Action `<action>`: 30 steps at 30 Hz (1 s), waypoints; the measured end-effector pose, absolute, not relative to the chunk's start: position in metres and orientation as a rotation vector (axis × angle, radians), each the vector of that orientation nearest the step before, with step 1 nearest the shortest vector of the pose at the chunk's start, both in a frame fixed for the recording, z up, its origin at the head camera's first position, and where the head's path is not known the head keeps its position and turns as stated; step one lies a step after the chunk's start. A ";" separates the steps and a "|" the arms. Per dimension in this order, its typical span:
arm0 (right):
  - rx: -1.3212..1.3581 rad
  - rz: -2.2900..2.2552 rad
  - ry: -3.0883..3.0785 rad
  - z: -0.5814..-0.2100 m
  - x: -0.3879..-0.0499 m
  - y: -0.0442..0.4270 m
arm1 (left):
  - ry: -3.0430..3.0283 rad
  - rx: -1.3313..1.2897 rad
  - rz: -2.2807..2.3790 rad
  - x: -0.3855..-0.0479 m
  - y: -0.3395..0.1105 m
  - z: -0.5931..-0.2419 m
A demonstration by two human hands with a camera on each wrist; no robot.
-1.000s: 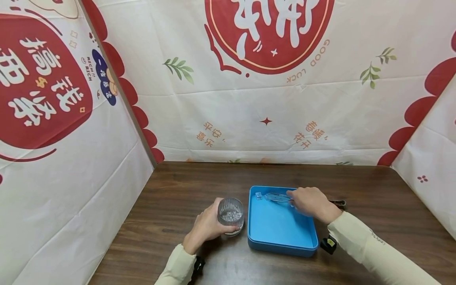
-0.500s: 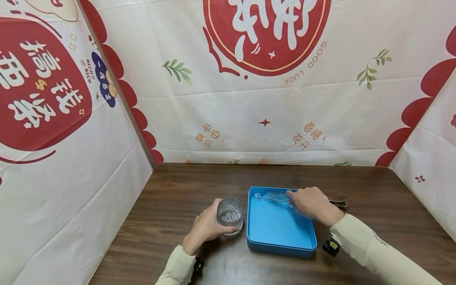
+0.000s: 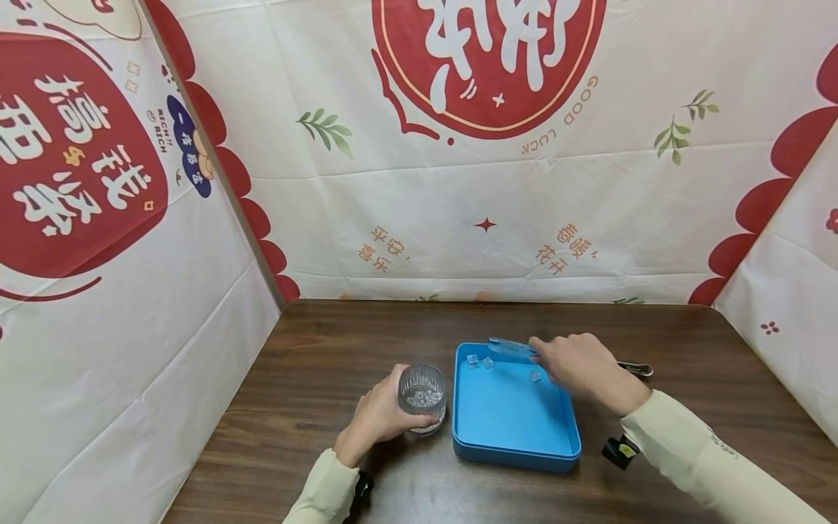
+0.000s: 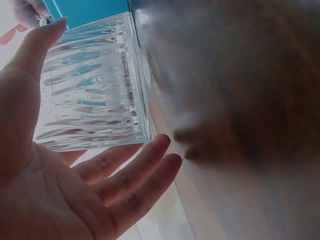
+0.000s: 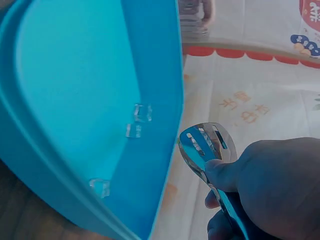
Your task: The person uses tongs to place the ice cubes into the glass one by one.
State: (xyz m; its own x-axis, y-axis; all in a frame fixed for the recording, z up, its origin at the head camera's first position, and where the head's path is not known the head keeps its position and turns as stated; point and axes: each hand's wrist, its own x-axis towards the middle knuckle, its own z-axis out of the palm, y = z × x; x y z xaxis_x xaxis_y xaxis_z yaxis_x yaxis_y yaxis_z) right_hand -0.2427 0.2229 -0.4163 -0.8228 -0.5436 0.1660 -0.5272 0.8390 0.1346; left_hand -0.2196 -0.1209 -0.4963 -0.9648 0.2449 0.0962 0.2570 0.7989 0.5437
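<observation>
Left of right grip, which clasps slotted tongs, clear cubes appear light, slippery, best pinched across flats; left grip holds fragile-looking tumbler.

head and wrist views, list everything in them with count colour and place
glass: 1, clear, left of the tray
pieces in the glass: several, clear, too jumbled to count
tray: 1, blue, on the table
cubes: 3, clear, inside the tray
tongs: 1, silver, near the tray's far rim
table: 1, brown, beneath everything
cloth panels: 3, white with red prints, behind and beside the table
wrist devices: 2, black, at the wrists
sleeves: 2, cream, on both arms
left hand: 1, holding the glass
right hand: 1, holding the tongs
</observation>
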 end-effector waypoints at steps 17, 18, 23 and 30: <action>0.920 -0.129 -2.640 -0.389 -0.230 0.211 | -2.961 -0.437 -0.893 -0.222 -0.120 -0.495; 0.923 -0.125 -2.640 -0.387 -0.229 0.209 | -2.962 -0.436 -0.892 -0.222 -0.120 -0.495; 0.939 -0.102 -2.657 -0.379 -0.226 0.199 | -2.972 -0.426 -0.884 -0.221 -0.120 -0.495; 0.983 -0.087 -2.660 -0.372 -0.224 0.187 | -2.984 -0.421 -0.894 -0.222 -0.120 -0.495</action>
